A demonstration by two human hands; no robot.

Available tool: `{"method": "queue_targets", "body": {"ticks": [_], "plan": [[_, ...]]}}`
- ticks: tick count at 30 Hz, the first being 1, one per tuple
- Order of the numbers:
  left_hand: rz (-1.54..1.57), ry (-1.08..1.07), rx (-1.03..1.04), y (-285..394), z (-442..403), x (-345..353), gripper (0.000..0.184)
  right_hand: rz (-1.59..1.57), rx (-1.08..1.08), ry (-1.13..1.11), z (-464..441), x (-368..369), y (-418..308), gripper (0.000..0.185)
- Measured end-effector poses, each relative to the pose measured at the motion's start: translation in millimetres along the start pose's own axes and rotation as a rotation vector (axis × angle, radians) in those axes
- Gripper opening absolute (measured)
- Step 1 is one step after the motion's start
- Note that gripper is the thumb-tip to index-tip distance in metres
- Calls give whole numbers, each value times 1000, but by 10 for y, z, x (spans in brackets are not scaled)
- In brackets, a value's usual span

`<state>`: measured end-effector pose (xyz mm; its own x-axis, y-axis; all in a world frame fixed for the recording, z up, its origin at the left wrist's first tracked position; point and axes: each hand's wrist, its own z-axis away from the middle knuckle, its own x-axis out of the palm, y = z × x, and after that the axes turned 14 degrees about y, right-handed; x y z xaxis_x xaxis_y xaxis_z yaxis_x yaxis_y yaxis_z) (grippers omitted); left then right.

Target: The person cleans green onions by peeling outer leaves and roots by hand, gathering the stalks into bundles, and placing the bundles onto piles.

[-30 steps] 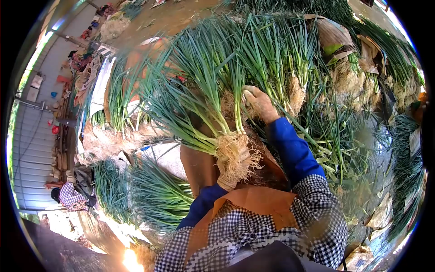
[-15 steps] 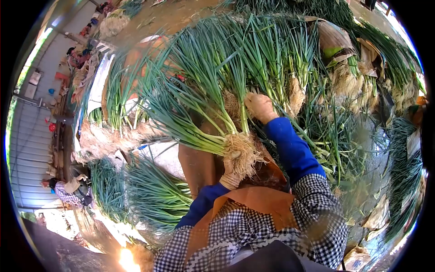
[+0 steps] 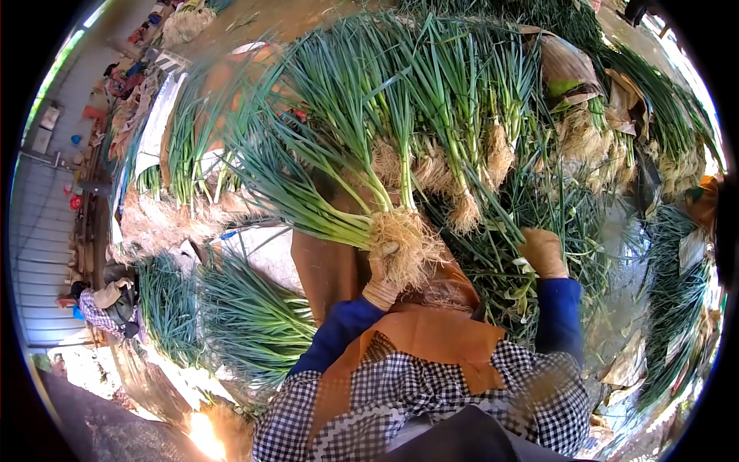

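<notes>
My left hand [image 3: 382,286] is closed round the root end of a bunch of green onions [image 3: 339,219], just in front of my apron. Pale, stringy roots [image 3: 408,248] spill over its fingers, and the long green leaves fan out to the upper left. Off to the right, my right hand [image 3: 543,252] hovers over a heap of loose green leaves [image 3: 500,285] with its fingers curled. A small pale bit shows at its fingertips, but what it holds is unclear. Between the hands, a single green onion [image 3: 464,208] lies roots toward me, beside more rooted onions [image 3: 499,154].
More green onions lie in piles at the left [image 3: 254,323] and far right [image 3: 670,308]. A brown sheet [image 3: 331,269] covers my lap. Another person [image 3: 108,308] sits at the far left near a corrugated wall [image 3: 46,269]. Wet ground [image 3: 608,308] shows at the right.
My right hand has left the upright onions and moved right and toward me, over the loose leaves. A rooted onion now shows where it was. The left hand still grips the bunch.
</notes>
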<state>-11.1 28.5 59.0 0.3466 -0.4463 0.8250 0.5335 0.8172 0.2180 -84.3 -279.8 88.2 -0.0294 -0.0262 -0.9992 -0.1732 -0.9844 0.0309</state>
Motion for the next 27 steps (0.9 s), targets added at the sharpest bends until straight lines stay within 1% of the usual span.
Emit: {"method": "queue_targets", "body": {"ticks": [1,2,3,4,5,6,7,8,9,10,11,13,14,15,16,17,18,19,21,22,23,24,25,26,27], "plan": [[25,-21,-45,7,-9,29,50,-475,12,117,-172,-71,-233,30],[13,-22,-38,14,-25,-20,54,-947,-33,186,-342,-143,-466,36],[13,-13,-33,13,45,15,54,-1224,-77,51,-509,-218,-712,39],[5,-14,-45,25,114,113,55,-1235,-205,64,-686,-204,-975,38],[-3,-19,-57,38,149,174,56,-1172,-373,219,-878,13,-1188,41],[18,-30,-71,44,117,123,54,-1199,-309,41,-961,128,-1371,43],[16,-32,-59,41,51,33,54,-1220,-391,179,-988,228,-1555,38],[45,-100,-57,37,-7,-59,53,-1234,-339,137,-952,306,-1597,33],[78,-132,-78,48,-28,-117,51,-1241,-287,89,-877,220,-1622,30],[109,-163,-101,59,-49,-178,49,-1096,-286,74,-780,-18,-1587,25],[122,-160,-96,54,-25,-127,49,-613,-467,71,-695,-76,-1537,28],[68,102,18,25,48,33,45,-867,-770,512,-355,-48,-1310,34],[13,20,61,18,26,28,46,-1016,-648,289,-250,-148,-1152,35],[16,13,56,18,-26,22,46,-1148,-518,72,-210,-237,-986,36],[-21,1,61,-2,-50,0,47,-905,-443,-69,-299,-288,-889,34],[-60,-10,66,-21,-53,-32,49,-813,-282,36,-323,-308,-925,36],[-48,-67,-23,-11,-49,-39,51,-974,-155,-41,-409,-399,-1002,41],[-46,-69,-19,-14,-22,13,51,-1133,-29,-121,-520,-461,-1080,47],[-34,-98,-37,-7,46,105,52,-1315,-158,-375,-742,-389,-1242,58],[-88,-66,-49,26,-45,-61,52,-1204,-220,-491,-762,-495,-1377,67],[-91,-69,-41,14,-133,-223,52,-1047,-378,-444,-870,-297,-1455,55],[-57,-101,-20,-1,-128,-203,52,-1393,-241,-548,-862,-119,-1515,48],[-19,-130,-2,-18,-73,-115,52,-1558,-183,-636,-799,-49,-1496,41],[-27,-203,0,-19,-55,-20,52,-1717,-118,-730,-737,21,-1476,35],[-18,-199,-2,-13,-79,-55,52,-1703,-155,-809,-667,53,-1402,30]]}}
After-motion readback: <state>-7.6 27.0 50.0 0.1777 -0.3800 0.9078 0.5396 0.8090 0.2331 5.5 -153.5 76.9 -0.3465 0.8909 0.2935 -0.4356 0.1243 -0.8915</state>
